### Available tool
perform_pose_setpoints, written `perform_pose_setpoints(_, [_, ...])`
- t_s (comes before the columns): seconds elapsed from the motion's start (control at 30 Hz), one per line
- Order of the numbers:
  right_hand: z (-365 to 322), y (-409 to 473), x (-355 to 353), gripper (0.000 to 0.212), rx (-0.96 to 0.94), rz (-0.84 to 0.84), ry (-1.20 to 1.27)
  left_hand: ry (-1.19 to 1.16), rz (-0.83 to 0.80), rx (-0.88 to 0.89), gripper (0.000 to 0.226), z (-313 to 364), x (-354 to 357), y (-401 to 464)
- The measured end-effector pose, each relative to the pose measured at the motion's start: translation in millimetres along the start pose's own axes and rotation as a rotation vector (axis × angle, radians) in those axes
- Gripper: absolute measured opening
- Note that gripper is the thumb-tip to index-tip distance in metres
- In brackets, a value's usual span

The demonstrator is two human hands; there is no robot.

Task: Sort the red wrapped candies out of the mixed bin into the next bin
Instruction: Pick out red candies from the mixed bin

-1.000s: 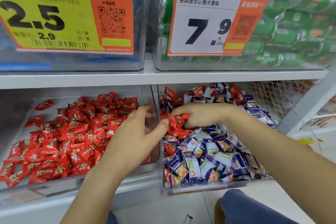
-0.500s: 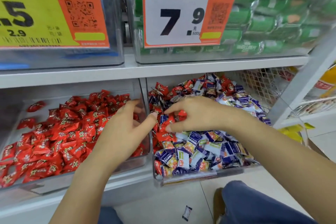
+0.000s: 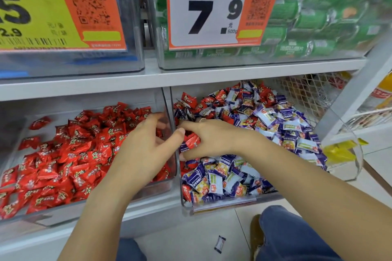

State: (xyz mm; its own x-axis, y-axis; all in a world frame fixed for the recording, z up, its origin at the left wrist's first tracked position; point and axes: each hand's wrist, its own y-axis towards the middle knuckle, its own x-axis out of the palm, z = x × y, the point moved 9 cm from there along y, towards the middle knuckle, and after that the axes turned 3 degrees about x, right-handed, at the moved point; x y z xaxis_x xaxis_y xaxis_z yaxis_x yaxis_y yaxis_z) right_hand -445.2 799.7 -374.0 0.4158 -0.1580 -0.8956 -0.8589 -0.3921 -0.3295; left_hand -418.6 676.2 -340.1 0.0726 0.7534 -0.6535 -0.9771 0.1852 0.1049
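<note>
1. The right hand [image 3: 214,140] pinches red wrapped candies [image 3: 192,141] in the mixed bin [image 3: 222,201], beside the divider.
2. The left hand [image 3: 144,150], fingers spread, waits over the next bin [image 3: 63,210].
3. Next move likely: pass them across and drop them there.

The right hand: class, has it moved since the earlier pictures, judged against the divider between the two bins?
Yes. The right hand, gripping red candies, has moved left toward the divider.

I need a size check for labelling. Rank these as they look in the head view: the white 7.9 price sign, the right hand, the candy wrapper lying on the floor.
1. The white 7.9 price sign, the largest.
2. The right hand, clearly smaller than the sign, though it sits nearer the camera.
3. The candy wrapper on the floor, by far the smallest.
</note>
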Motion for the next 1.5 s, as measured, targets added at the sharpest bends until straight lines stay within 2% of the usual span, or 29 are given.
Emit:
perform_pose_setpoints(0.13, [5.2,-6.5,-1.2,0.04,-0.019,-0.021,0.157,0.011,0.001,-0.008,0.062,-1.5,0.5,1.5])
perform_pose_setpoints(0.23, [10.0,-12.4,-11.4,0.038,-0.026,0.049,0.265,0.021,-0.003,-0.008,0.061,-0.4,0.8,1.0])
perform_pose_setpoints(0.33, [22.3,-24.3,-26.5,0.049,-0.008,0.076,0.448,0.026,-0.009,-0.004,0.06,-0.6,0.6,0.1])
perform_pose_setpoints(0.4, [33.6,-33.3,-42.0,0.043,0.025,0.139,0.468,0.032,-0.015,-0.002,0.059,-0.7,0.4,0.1])
perform_pose_setpoints(0.47, [51.1,-41.1,-61.3,0.024,0.096,0.266,0.398,0.038,-0.019,-0.002,0.058,-0.8,0.6,0.3])
perform_pose_setpoints(0.57, [69.0,-48.4,-78.1,0.012,0.179,0.381,0.312,0.049,-0.02,0.0,0.057,-1.4,1.0,0.8])
perform_pose_setpoints(0.67, [65.8,-44.2,-69.3,0.005,0.193,0.313,0.282,0.053,-0.024,0.002,0.061,-1.9,1.0,1.0])
perform_pose_setpoints(0.77, [52.5,-34.2,-50.8,0.009,0.182,0.19,0.25,0.057,-0.029,0.0,0.06,-2.2,1.3,1.3])
perform_pose_setpoints(0.9, [45.5,-16.6,-20.8,0.022,0.206,-0.003,-0.01,0.053,-0.041,-0.002,0.068,-2.8,1.8,1.9])
perform_pose_setpoints(1.03, [36.0,-5.8,-12.5,0.031,0.209,-0.036,-0.279,0.047,-0.04,-0.001,0.059,-3.5,1.7,2.4])
perform_pose_setpoints(1.13, [30.6,-8.1,-19.5,0.022,0.218,0.02,-0.331,0.045,-0.05,0.003,0.064,-4.5,2.2,2.3])
perform_pose_setpoints(1.23, [31.5,-30.0,-45.1,0.03,0.239,0.217,-0.158,0.01,-0.08,0.017,0.069,-3.3,1.2,0.4])
perform_pose_setpoints(1.3, [20.7,-51.8,-60.8,0.028,0.18,0.321,0.171,-0.073,-0.03,0.029,0.066,-2.0,-12.2,-3.6])
perform_pose_setpoints(1.4, [-27.7,-76.2,-62.9,0.013,0.024,0.243,0.693,-0.164,0.147,-0.002,0.051,-14.2,-48.5,-15.4])
perform_pose_setpoints(1.5, [-85.7,-73.6,-56.7,0.007,-0.082,0.165,0.726,-0.218,0.277,-0.071,0.04,-42.5,-79.2,-32.8])
